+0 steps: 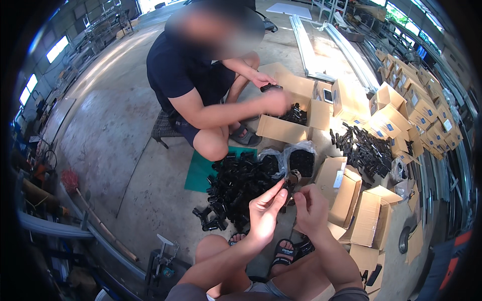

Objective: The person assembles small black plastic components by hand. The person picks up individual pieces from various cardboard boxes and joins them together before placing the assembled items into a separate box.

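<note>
My left hand [265, 208] pinches a small black clamp-like part with a curved shiny piece [295, 175] at its top. Close against the part's right side is my right hand [312, 206], its fingers curled and thumb bent in; whatever sits between them is hidden. Below and left of my hands spreads a heap of black clamp-like parts [236, 180], partly over a green mat [197, 173]. Just beyond my fingertips stand containers lined with clear plastic, one filled with small black pieces [301, 161].
A co-worker [175, 75] sits opposite on a low stool, holding a black part over an open carton [283, 129] of black parts. More black pieces [364, 150] lie to the right. Open cartons [369, 215] stand beside my right arm; stacked boxes [419, 100] are farther back.
</note>
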A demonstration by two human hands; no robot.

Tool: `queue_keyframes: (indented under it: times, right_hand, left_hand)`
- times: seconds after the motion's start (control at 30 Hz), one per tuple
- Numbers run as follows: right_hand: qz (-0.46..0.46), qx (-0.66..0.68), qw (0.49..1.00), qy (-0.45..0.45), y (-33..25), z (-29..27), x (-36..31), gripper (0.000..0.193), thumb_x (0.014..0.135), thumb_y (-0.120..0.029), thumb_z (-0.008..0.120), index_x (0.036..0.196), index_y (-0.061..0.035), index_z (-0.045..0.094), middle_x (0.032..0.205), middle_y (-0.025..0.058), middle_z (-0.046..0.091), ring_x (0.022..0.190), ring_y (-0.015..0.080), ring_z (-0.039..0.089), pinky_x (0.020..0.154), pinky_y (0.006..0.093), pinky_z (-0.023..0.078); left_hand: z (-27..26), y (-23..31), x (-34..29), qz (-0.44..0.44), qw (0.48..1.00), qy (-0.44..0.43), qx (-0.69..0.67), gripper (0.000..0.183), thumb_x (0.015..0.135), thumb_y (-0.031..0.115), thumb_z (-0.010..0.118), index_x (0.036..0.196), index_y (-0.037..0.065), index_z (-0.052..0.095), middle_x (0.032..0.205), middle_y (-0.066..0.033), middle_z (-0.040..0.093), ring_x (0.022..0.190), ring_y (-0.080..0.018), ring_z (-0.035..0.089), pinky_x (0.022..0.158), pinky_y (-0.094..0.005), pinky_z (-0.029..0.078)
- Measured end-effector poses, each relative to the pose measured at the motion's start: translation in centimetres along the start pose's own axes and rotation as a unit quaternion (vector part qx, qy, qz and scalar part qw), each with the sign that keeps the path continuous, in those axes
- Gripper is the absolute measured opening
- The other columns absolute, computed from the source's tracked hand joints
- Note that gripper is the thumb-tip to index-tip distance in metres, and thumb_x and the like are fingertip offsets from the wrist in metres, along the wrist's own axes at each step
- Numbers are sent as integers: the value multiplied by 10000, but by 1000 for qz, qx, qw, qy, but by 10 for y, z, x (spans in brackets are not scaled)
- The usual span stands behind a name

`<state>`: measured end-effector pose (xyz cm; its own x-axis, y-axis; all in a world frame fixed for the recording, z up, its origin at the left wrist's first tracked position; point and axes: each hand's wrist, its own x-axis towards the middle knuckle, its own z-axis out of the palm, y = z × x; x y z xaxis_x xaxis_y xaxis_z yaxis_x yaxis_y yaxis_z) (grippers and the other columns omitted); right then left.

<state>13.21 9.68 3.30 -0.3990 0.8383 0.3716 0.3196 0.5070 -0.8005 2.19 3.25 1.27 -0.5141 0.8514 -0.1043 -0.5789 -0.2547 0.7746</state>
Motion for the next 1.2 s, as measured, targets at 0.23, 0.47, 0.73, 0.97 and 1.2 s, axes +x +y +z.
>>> queue_keyframes:
  times: [0.23, 0.47, 0.73, 0.97, 1.2]
  right_hand:
    - [2, 44, 998, 40, -6, 5, 0, 94, 882, -65, 690, 947, -8, 652, 748, 79, 621, 627, 136, 600, 562, 265, 451]
    - [-107, 9, 993, 43, -7, 3, 3, 224, 793, -3, 753, 1005, 1, 681, 836, 100, 640, 702, 188, 652, 613, 278, 518]
    - [-62, 20, 997, 46, -6, 2, 1, 250, 828, -23, 738, 1064, 2, 659, 873, 99, 656, 730, 171, 654, 677, 275, 523]
    - [168, 337, 927, 2, 11, -3, 9, 350, 936, -91, 664, 1255, 2, 555, 1103, 89, 655, 1004, 127, 612, 890, 268, 494]
    - [150, 371, 917, 7, 12, -10, 8, 313, 945, -68, 641, 1237, 19, 567, 1071, 68, 658, 985, 112, 613, 875, 274, 508]
  left_hand:
    - [-8, 11, 8, -125, 988, -36, -87, 366, 1031, 257, 527, 1218, -44, 615, 1060, -85, 689, 951, -141, 657, 870, -282, 542]
    - [-9, 12, 7, -180, 973, -44, -140, 299, 1034, 286, 528, 1095, 22, 657, 1002, -48, 689, 916, -119, 668, 852, -273, 546]
    - [-7, 13, 8, -147, 981, -55, -117, 311, 1019, 216, 568, 1221, -10, 639, 1067, -55, 696, 921, -108, 664, 857, -251, 540]
    - [-4, -4, 7, 25, 995, -37, 90, 386, 917, 18, 697, 1294, -8, 618, 1046, -40, 703, 876, -54, 604, 799, -208, 500]
    - [-3, -6, 3, 41, 994, -51, 87, 393, 908, 26, 712, 1289, -6, 623, 1041, -32, 694, 881, -56, 596, 800, -206, 498]
